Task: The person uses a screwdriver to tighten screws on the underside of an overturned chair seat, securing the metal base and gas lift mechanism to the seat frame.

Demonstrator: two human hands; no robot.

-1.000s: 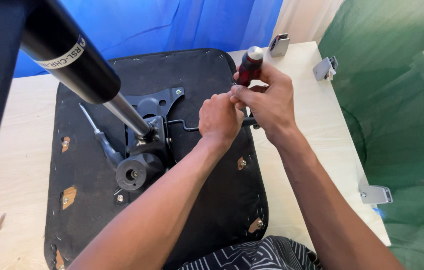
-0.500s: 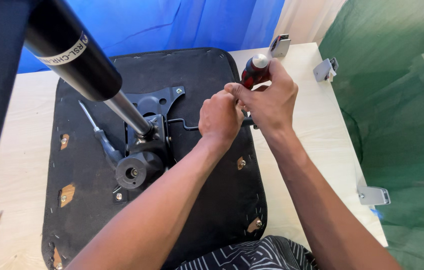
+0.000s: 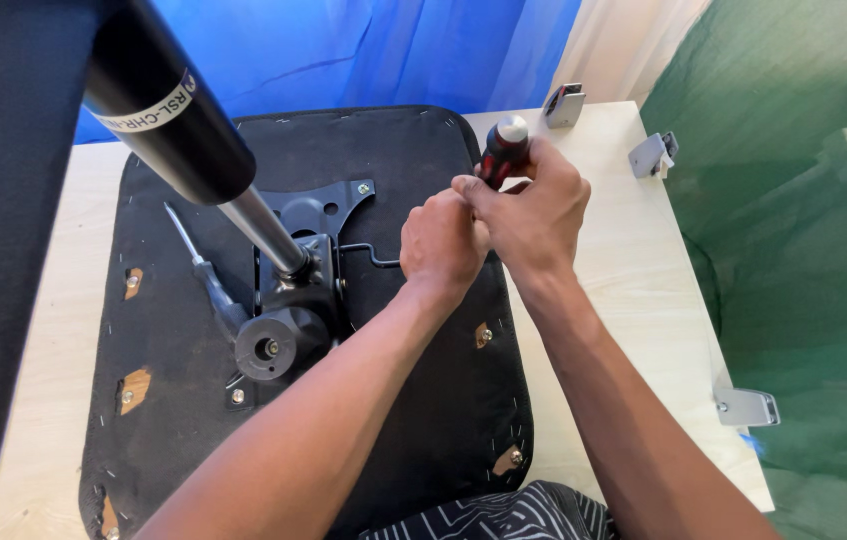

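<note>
The screwdriver (image 3: 503, 150) stands nearly upright at the right edge of the upturned chair seat (image 3: 413, 160), its red and black handle with the silver cap poking up out of my right hand (image 3: 533, 215). My right hand is closed around the lower part of that handle, fingers wrapped tight, so the shaft and tip are hidden beneath it. My left hand (image 3: 443, 245) is curled shut just beside it, touching my right fingers, pinching at something under the screwdriver that I cannot make out (my own knuckles cover it).

Just left of my left hand a thin bent black lever (image 3: 371, 255) runs back to the black metal mechanism plate (image 3: 318, 215) bolted to the underside of the seat. From that plate the gas cylinder (image 3: 168, 110) rises toward me, thick and black with a white label band, narrowing to a bright steel rod (image 3: 263, 230). Below it sits a round black knob (image 3: 265, 347), and a slim lever (image 3: 198, 265) angles off to the upper left.

The seat lies on a pale wooden table (image 3: 633, 290). Three small grey metal brackets rest on it: one (image 3: 563, 103) near the top edge, one (image 3: 651, 155) at the right corner, one (image 3: 746, 407) at the right edge further down. Blue cloth (image 3: 393, 50) hangs behind, green cloth (image 3: 803, 250) to the right.
</note>
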